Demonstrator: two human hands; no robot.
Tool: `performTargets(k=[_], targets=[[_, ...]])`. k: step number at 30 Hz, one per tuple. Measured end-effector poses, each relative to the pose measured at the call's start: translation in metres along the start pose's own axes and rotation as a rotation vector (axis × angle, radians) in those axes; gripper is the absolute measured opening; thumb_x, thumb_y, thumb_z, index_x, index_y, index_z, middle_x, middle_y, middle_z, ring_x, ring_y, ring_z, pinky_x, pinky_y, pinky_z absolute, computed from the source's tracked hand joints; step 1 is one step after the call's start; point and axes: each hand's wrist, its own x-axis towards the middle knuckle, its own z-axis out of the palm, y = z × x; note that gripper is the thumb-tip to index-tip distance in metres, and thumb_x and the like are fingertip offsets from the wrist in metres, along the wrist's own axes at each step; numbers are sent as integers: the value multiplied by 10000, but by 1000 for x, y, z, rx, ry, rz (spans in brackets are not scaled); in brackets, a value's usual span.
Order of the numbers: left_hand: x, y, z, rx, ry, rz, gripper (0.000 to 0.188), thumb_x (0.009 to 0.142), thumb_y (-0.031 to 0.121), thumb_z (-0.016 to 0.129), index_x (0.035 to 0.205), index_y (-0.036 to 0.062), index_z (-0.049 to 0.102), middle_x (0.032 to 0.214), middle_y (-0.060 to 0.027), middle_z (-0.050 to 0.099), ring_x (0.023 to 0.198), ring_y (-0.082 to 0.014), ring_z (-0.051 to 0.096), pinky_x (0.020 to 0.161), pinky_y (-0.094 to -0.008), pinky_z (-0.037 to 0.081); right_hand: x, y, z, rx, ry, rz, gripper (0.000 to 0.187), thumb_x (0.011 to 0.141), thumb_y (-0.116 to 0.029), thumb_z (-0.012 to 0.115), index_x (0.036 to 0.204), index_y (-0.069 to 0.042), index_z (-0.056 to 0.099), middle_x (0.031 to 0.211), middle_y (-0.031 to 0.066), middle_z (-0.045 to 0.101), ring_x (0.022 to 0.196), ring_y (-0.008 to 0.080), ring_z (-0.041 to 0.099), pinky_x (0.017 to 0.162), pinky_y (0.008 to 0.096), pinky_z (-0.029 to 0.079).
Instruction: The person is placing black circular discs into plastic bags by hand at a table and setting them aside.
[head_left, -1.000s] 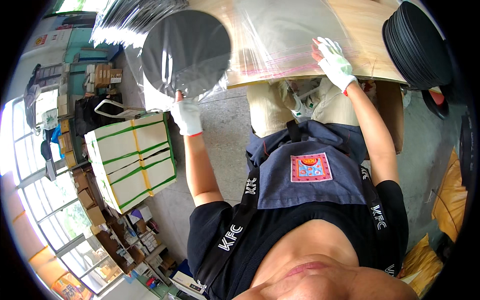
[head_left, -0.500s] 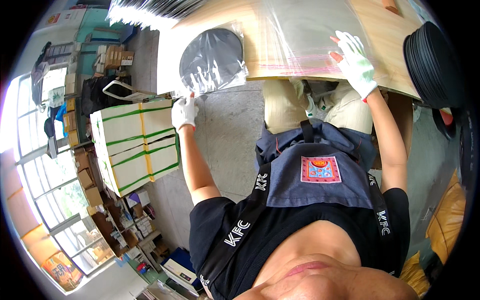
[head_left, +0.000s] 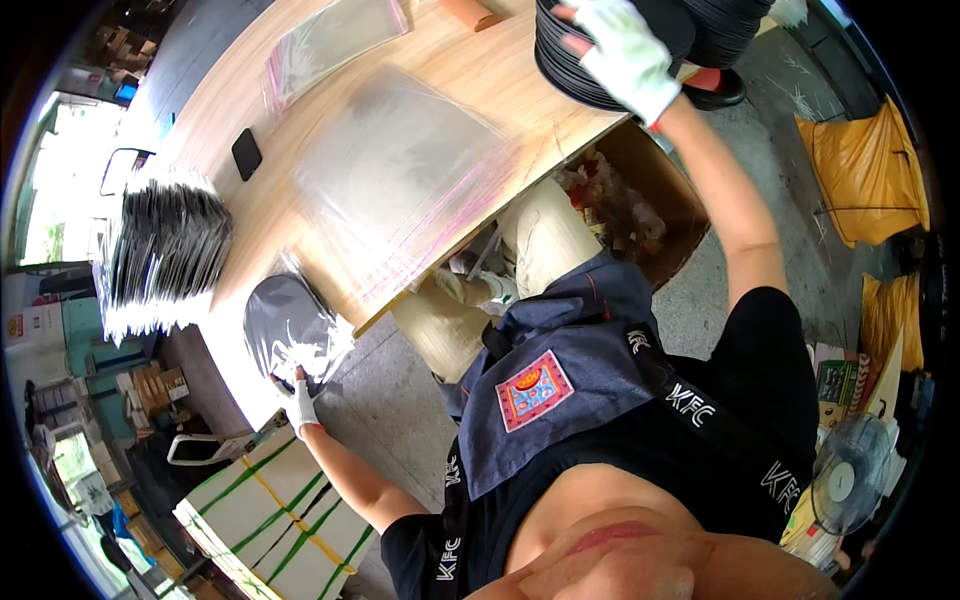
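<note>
A black disc in a clear plastic bag [head_left: 290, 315] lies at the table's near left edge. My left hand [head_left: 297, 408], in a white glove with bare fingertips, grips the near edge of that bag. On the right, my gloved right hand [head_left: 628, 62] is over a tall stack of black discs [head_left: 565, 70], its fingers apart and nothing held. Whether its fingertips touch the top disc, I cannot tell. Between the hands, a spread of flat clear bags [head_left: 400, 170] with pink edges covers part of the table.
A pile of bagged black discs [head_left: 165, 250] stands at the left, near a phone [head_left: 246, 154]. More clear bags [head_left: 335, 45] and an orange-brown piece [head_left: 470, 13] lie farther back. Another disc stack [head_left: 725, 30] is at the right; a carton [head_left: 660, 190] sits below the table edge.
The view has turned toward the right. My right hand has moved from the clear bags to the stack of black discs. My left hand stays at the bagged disc's edge.
</note>
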Motion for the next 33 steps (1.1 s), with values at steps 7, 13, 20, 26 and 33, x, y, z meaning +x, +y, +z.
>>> performTargets(k=[7, 13, 20, 26, 33], targets=[[-2, 39, -10, -164, -117, -217, 954, 815, 569, 634, 1514, 165, 126, 1533, -170, 209, 1364, -348, 295, 1093, -407, 273, 4, 91, 11, -129, -237, 46, 548, 838, -473, 582, 1207, -68, 593, 1232, 147, 577, 1116, 331, 545, 972, 422, 423], [-18, 95, -20, 789, 250, -45, 975, 742, 570, 673, 1507, 310, 128, 1559, -189, 96, 1410, -437, 141, 1118, -529, 193, 9, 99, 8, -114, -244, -40, 481, 852, -460, 568, 1156, -93, 631, 1178, 117, 607, 1086, 321, 561, 939, 414, 444], [-104, 272, 96, 152, 155, 1031, 605, 664, 183, 813, 1212, 133, 561, 1420, -184, 401, 1236, -383, 429, 1010, -499, 386, 5, 87, 13, -209, -271, -41, 436, 861, -411, 556, 1147, -89, 625, 1138, 131, 616, 1061, 315, 572, 918, 421, 456], [-98, 311, 183, 448, -186, 1057, 644, 793, 377, 636, 1371, 170, 444, 1444, -192, 336, 1329, -420, 280, 1105, -546, 200, 15, 154, 83, -433, 92, -232, 250, 912, -285, 517, 1097, -142, 604, 911, 66, 686, 805, 251, 669, 698, 378, 545], [-12, 314, 164, 656, -299, 980, 658, 853, 464, 553, 1433, 216, 364, 1507, -165, 243, 1371, -391, 215, 1117, -537, 144, -53, 161, 38, -300, 126, -548, 299, 817, -217, 648, 1104, -135, 628, 1064, 56, 651, 983, 227, 624, 871, 348, 496]])
